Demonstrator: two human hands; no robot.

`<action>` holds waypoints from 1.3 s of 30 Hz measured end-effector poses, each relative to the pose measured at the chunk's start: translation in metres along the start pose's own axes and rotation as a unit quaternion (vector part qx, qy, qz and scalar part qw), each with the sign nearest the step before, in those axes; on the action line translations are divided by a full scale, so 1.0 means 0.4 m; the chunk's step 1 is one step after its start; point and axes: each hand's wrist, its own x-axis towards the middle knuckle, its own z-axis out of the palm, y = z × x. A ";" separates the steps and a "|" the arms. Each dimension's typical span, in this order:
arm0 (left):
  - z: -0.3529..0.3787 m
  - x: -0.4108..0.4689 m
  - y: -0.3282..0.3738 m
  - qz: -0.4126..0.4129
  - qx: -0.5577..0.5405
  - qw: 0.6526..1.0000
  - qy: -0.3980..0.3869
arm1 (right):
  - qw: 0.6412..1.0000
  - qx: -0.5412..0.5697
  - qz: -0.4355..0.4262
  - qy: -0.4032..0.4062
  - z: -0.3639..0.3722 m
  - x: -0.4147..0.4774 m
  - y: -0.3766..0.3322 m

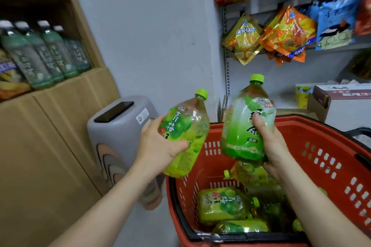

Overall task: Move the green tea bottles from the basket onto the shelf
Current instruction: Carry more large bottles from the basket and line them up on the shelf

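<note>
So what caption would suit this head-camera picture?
Left hand holds one bottle, right hand a second bottle; more bottles lie in the basket.

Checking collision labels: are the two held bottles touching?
Apart. Head view: basket rim shows through a clear gap between left bottle, in the left hand, and right bottle, in the right hand.

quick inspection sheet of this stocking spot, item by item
surface: wooden shelf on the left, dark bottles standing in a row
job's things: left bottle and right bottle held up over the red basket; more bottles lying inside
clutter: grey appliance beside the basket; cardboard box behind it
hands: left hand grips the left bottle, tilted; right hand grips the right bottle, nearly upright
cables: nothing seen
surroundings: snack bags hanging on the right; grey wall
</note>
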 end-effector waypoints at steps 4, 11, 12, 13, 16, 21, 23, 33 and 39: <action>-0.115 -0.024 -0.018 -0.071 -0.171 0.982 0.048 | 0.995 -0.054 -0.043 -0.067 0.159 -0.052 -0.010; -0.453 -0.121 -0.065 -0.097 -0.187 0.963 0.166 | 0.977 -0.071 -0.065 -0.188 0.533 -0.188 0.005; -0.510 -0.138 -0.079 -0.103 -0.178 0.961 0.185 | 0.973 -0.070 -0.065 -0.210 0.589 -0.216 0.009; -0.569 -0.159 -0.093 -0.105 -0.176 0.957 0.203 | 0.968 -0.067 -0.065 -0.232 0.650 -0.249 0.013; -0.768 -0.223 -0.141 -0.106 -0.122 0.951 0.263 | 0.948 -0.057 -0.077 -0.305 0.834 -0.354 0.025; -1.094 -0.349 -0.210 -0.114 0.038 0.924 0.362 | 0.900 -0.012 -0.092 -0.426 1.140 -0.569 0.071; -1.208 -0.403 -0.236 -0.131 0.109 0.895 0.413 | 0.879 -0.019 -0.110 -0.463 1.261 -0.663 0.091; -1.624 -0.617 -0.415 -0.177 0.199 0.815 0.515 | 0.840 0.019 -0.053 -0.540 1.668 -0.966 0.219; -1.693 -0.650 -0.502 -0.175 0.188 0.808 0.531 | 0.808 0.007 -0.011 -0.588 1.763 -0.992 0.292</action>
